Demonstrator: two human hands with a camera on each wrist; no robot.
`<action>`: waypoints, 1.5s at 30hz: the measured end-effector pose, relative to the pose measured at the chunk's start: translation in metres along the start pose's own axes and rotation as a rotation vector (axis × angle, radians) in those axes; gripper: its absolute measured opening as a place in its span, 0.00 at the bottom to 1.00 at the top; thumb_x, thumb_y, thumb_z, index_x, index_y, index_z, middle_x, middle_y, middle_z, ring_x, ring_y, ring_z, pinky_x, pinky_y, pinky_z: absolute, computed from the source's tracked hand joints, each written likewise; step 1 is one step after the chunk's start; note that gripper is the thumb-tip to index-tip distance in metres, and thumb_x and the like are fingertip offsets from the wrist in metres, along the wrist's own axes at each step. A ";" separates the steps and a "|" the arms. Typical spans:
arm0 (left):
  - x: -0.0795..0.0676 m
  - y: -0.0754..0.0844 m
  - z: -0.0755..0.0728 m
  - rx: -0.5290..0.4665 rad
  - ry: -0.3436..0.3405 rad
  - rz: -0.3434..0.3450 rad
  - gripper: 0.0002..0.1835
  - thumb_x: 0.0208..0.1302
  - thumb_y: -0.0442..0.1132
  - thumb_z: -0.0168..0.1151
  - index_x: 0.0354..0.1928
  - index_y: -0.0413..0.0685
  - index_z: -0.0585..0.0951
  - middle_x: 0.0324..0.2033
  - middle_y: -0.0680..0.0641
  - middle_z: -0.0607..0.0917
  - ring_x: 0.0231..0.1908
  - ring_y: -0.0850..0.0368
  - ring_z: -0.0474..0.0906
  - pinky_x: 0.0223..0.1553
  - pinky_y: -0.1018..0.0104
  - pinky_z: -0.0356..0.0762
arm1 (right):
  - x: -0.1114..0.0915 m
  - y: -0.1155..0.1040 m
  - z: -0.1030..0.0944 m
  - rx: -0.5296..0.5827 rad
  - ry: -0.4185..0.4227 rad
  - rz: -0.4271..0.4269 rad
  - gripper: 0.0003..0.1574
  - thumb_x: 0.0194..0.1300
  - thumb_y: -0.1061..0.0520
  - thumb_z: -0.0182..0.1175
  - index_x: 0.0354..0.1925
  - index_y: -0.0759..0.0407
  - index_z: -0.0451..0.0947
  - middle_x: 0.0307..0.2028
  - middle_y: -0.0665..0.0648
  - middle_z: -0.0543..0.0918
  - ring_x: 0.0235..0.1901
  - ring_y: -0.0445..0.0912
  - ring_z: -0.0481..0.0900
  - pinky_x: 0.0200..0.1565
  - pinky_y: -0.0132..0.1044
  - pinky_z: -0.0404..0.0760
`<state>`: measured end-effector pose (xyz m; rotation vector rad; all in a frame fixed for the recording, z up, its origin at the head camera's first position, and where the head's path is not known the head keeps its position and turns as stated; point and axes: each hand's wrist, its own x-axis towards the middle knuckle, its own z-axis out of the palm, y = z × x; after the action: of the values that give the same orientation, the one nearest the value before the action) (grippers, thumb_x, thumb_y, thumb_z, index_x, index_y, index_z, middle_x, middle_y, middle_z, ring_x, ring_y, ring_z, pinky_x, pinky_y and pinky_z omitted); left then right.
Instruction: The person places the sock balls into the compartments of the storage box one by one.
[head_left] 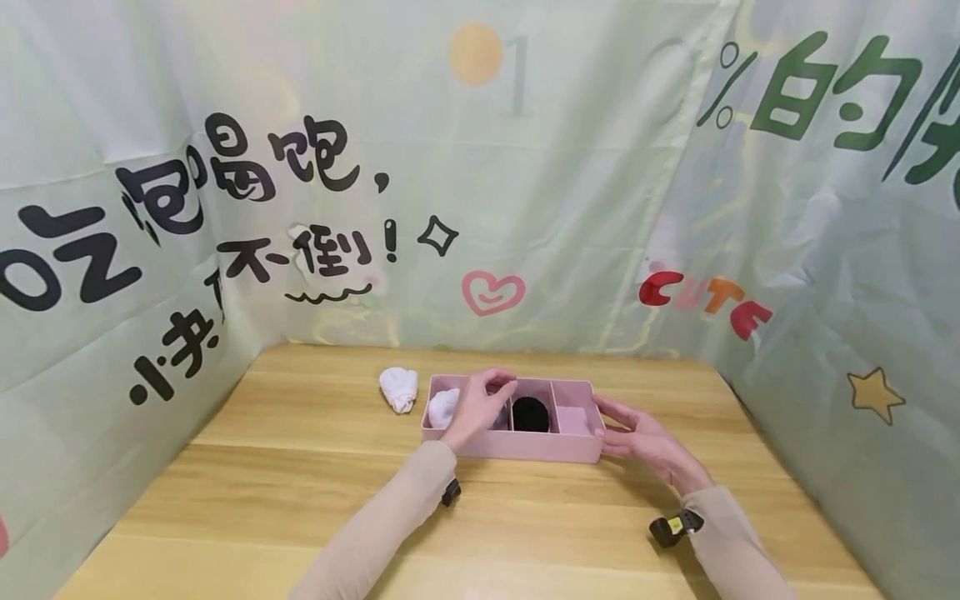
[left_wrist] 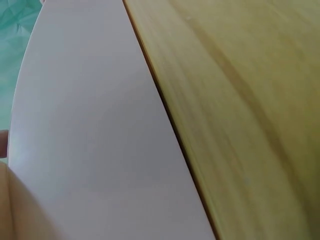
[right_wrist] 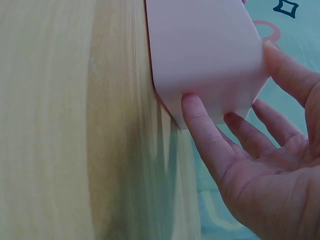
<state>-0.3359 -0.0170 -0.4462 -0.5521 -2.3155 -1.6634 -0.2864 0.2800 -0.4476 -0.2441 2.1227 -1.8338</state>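
Note:
A pink divided box (head_left: pixel 531 446) stands on the table. My left hand (head_left: pixel 480 404) reaches over its second compartment from the left, fingers bent down; cannot tell whether they hold anything, as the hand covers most of that compartment. My right hand (right_wrist: pixel 280 165) touches the box's right end with spread, mostly straight fingers, the thumb at the upper edge. In the leftmost compartment sits a white balled cloth (head_left: pixel 442 407). A round black bundle (head_left: pixel 531 414) fills much of the third. Another bundled white cloth (head_left: pixel 399 388) lies on the table left of the box.
The wooden table (head_left: pixel 247 500) runs out to printed fabric walls (head_left: pixel 570 208) at the back and both sides. A small black wrist camera (head_left: pixel 667 529) is strapped on the right forearm; part of another (head_left: pixel 451 492) shows at the left wrist.

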 end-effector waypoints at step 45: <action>-0.017 -0.016 -0.080 -0.247 0.178 -0.146 0.11 0.67 0.38 0.63 0.43 0.36 0.84 0.34 0.31 0.86 0.24 0.63 0.77 0.26 0.75 0.72 | -0.001 0.004 0.001 -0.020 0.015 -0.001 0.49 0.66 0.60 0.63 0.77 0.59 0.49 0.76 0.68 0.49 0.67 0.61 0.65 0.54 0.40 0.81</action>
<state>-0.3294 -0.0997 -0.4410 -0.2701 -2.0834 -1.9936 -0.2852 0.2798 -0.4512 -0.2371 2.1526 -1.8213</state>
